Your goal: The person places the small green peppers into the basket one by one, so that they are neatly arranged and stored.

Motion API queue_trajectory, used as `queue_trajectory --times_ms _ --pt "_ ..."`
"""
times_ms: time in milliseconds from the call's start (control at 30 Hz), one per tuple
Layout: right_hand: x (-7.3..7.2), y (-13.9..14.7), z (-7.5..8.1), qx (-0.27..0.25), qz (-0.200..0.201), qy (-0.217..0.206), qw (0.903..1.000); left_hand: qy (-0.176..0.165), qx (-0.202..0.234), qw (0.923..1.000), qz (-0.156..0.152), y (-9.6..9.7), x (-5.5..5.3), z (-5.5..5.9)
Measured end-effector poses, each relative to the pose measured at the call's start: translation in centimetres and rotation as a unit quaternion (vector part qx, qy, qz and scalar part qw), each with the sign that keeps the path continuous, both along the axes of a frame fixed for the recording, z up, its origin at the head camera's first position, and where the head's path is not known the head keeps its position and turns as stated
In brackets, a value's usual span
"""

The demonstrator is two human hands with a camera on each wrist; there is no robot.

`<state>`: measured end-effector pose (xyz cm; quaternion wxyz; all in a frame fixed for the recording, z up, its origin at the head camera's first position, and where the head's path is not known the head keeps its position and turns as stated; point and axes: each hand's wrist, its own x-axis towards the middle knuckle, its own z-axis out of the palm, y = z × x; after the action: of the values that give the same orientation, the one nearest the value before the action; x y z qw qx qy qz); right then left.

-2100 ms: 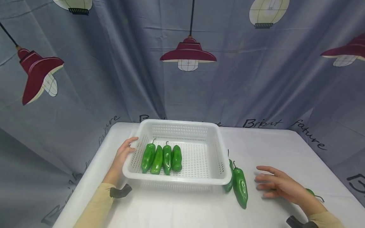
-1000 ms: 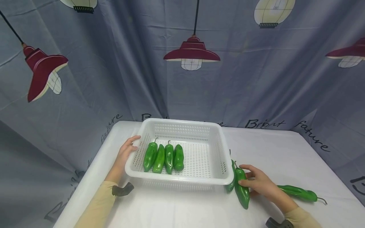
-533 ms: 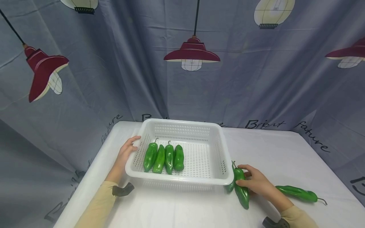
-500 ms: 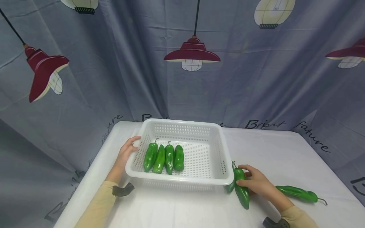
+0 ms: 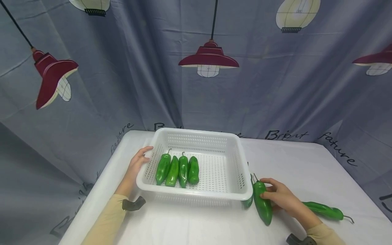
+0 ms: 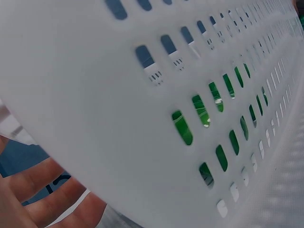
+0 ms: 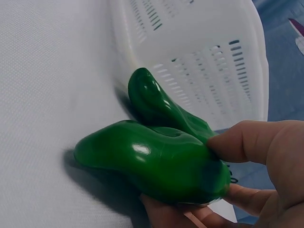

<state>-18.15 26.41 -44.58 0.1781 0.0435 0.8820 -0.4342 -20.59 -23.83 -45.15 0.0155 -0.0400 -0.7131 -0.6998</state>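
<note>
- Right hand (image 5: 281,198): gripping a green pepper (image 5: 262,207) near its stem end, thumb on one side and fingers on the other.
- Left hand (image 5: 136,165): fingers extended and spread at the left outer side of the white basket (image 5: 196,193); cannot tell how firmly they bear on it.
- Gripped pepper: outside the basket, just right of its near right corner, blunt end toward the near edge of the tabletop (image 5: 183,226). Cannot tell whether it is lifted.
- Second pepper (image 5: 248,203): beside the gripped one, between it and the basket's right wall; partly hidden by the basket in the head view.
- Third pepper (image 5: 326,211): on the tabletop right of the right hand, well apart from the basket, stem pointing right.
- Basket: upright, perforated walls and floor. Four green peppers (image 5: 173,172) lie side by side in its left half, lengthwise front to back.
- Background: grey-blue curtain (image 5: 260,102) printed with red lamps (image 5: 209,58) and black lettering (image 5: 286,135).
- Both arms: pale yellow sleeves (image 5: 105,221), dark straps (image 5: 133,204) at the wrists.
</note>
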Motion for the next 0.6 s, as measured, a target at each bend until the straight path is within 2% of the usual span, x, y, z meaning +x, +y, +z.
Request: queue_trajectory --times_ms 400,600 --pt "-0.7 1.4 0.0 -0.049 -0.001 -0.022 0.9986 0.004 -0.001 1.0 -0.001 0.0 -0.1 -0.2" --pt "-1.0 2.0 0.7 -0.083 -0.001 -0.024 0.9963 0.001 0.004 1.0 0.004 0.0 -0.2 -0.2"
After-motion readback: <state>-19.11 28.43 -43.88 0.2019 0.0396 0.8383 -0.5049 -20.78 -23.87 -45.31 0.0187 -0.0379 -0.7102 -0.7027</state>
